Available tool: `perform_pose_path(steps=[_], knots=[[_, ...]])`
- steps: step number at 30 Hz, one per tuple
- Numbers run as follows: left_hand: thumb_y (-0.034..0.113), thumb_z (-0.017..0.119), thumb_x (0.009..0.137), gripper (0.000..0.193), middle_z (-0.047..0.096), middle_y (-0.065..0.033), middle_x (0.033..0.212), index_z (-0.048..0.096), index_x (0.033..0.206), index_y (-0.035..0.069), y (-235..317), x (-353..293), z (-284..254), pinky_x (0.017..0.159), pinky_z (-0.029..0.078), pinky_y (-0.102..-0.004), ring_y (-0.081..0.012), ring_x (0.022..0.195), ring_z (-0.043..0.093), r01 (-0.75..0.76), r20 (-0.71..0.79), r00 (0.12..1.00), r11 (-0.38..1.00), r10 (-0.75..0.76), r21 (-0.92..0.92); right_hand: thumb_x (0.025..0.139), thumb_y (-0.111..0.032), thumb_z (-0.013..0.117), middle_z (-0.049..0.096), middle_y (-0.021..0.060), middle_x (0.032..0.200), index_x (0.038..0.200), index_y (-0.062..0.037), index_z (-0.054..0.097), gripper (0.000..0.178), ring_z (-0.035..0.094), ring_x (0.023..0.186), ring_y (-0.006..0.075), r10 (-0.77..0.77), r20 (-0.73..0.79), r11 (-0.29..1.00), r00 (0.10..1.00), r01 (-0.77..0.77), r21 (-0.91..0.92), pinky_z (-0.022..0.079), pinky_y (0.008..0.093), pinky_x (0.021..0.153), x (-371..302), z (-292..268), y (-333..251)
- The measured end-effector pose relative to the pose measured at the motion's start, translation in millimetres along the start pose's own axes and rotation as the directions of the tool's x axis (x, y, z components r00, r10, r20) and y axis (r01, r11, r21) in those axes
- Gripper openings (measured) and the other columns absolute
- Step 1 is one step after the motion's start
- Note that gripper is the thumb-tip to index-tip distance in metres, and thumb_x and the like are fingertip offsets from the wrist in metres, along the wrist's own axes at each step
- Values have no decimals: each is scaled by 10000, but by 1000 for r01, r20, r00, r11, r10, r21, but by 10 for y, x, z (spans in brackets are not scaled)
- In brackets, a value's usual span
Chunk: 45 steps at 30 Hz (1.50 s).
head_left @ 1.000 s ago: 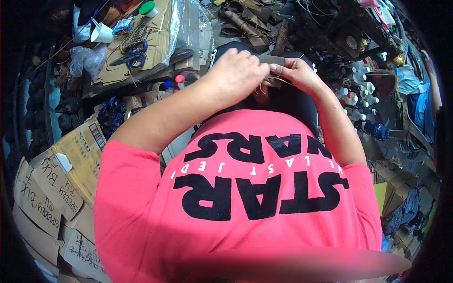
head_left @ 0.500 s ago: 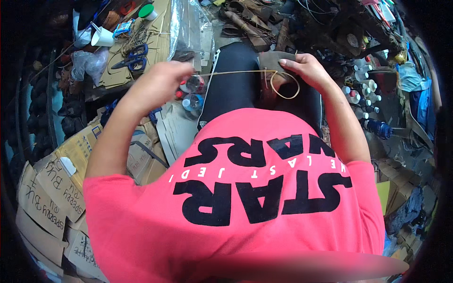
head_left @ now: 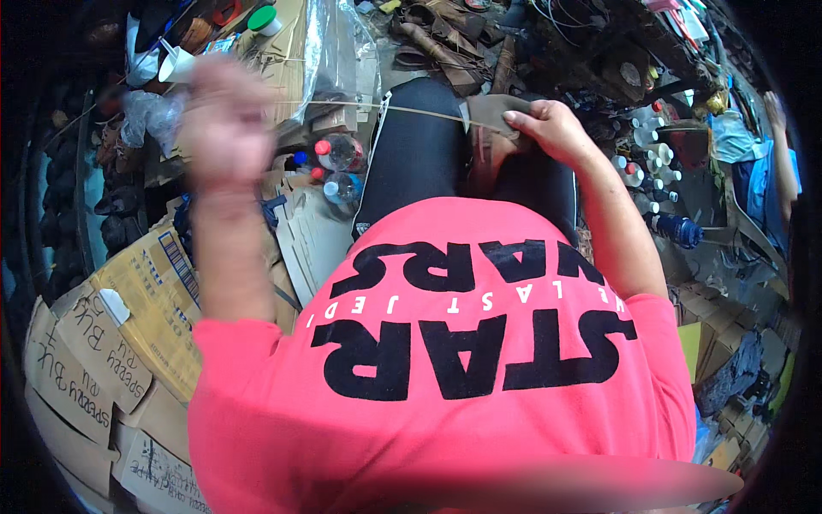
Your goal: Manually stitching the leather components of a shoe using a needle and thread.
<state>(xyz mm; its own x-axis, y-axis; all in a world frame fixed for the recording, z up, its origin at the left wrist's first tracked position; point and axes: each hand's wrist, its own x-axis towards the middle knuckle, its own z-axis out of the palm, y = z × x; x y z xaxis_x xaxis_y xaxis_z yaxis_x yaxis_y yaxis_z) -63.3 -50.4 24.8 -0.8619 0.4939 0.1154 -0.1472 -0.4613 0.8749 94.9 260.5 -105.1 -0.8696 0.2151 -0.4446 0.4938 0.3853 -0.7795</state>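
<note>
My right hand (head_left: 555, 130) grips a brown piece of leather (head_left: 490, 110) above my lap, its thumb pressed on the upper face. A thin tan cord (head_left: 411, 110) runs straight and taut from that piece across my left thigh. At the cord's other end is my left hand (head_left: 227, 124), raised on the left and closed on it; motion blurs its fingers. Below the leather, a reddish-brown part (head_left: 485, 158) shows between my knees, partly hidden by my shirt.
Left of my leg stand plastic bottles (head_left: 342, 187). A white cup (head_left: 176, 65) and a green-lidded tub (head_left: 265, 21) stand at the far left. Cardboard (head_left: 94, 351) lies at the near left. Several small bottles (head_left: 655, 158) line the right; another person's arm (head_left: 781, 158) shows at the edge.
My left hand has swung left and away from the leather, drawing the cord out. The loop that hung beside the leather is gone. My right hand keeps its grip.
</note>
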Motion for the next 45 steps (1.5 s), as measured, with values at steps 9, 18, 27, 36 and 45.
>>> perform_pose_path(steps=[9, 18, 27, 36, 45], knots=[[201, 550, 927, 249, 631, -101, 995, 630, 1050, -1, 955, -660, -933, 876, 433, -304, -175, 922, 566, 221, -170, 975, 542, -143, 811, 836, -385, 698, 558, -31, 781, 952, -26, 607, 388, 458, 719, 53, 65, 73, 985, 995, -52, -166, 400, 238, 625, -102, -209, -51], [227, 588, 925, 213, 621, -105, 1023, 551, 1047, 57, -1315, -312, 139, 838, 486, -313, -187, 954, 621, 502, 42, 840, 805, -541, 317, 795, -222, 665, 664, 190, 904, 1063, -103, 634, 295, 635, 875, 369, -283, -165, 796, 945, 135, -590, 499, 427, 770, 46, -125, 268], [345, 541, 928, 365, 655, -108, 1009, 562, 1143, 51, -2046, -200, 625, 802, 517, -380, -219, 882, 652, 823, 262, 565, 511, -783, -248, 709, -211, 755, 636, 103, 973, 1259, -194, 552, 586, 607, 841, 197, -264, -221, 924, 939, 180, -338, 490, 336, 755, -140, -263, 316], [345, 546, 902, 459, 621, -153, 1151, 523, 1246, 43, -1925, -325, 287, 975, 434, -460, -280, 1071, 594, 772, 335, 628, 508, -702, -383, 761, -277, 666, 655, 122, 888, 919, -102, 686, 236, 629, 858, 325, -381, -232, 790, 895, 185, -585, 502, 404, 742, 239, 73, 61], [382, 533, 870, 538, 624, -200, 1149, 507, 1273, 25, -1741, -323, 37, 1002, 414, -477, -323, 1075, 600, 704, 471, 708, 479, -526, -524, 666, -91, 672, 575, 136, 1135, 1281, -127, 534, 631, 599, 934, 245, -497, 52, 858, 866, 500, -117, 503, 343, 804, 170, 236, -39]])
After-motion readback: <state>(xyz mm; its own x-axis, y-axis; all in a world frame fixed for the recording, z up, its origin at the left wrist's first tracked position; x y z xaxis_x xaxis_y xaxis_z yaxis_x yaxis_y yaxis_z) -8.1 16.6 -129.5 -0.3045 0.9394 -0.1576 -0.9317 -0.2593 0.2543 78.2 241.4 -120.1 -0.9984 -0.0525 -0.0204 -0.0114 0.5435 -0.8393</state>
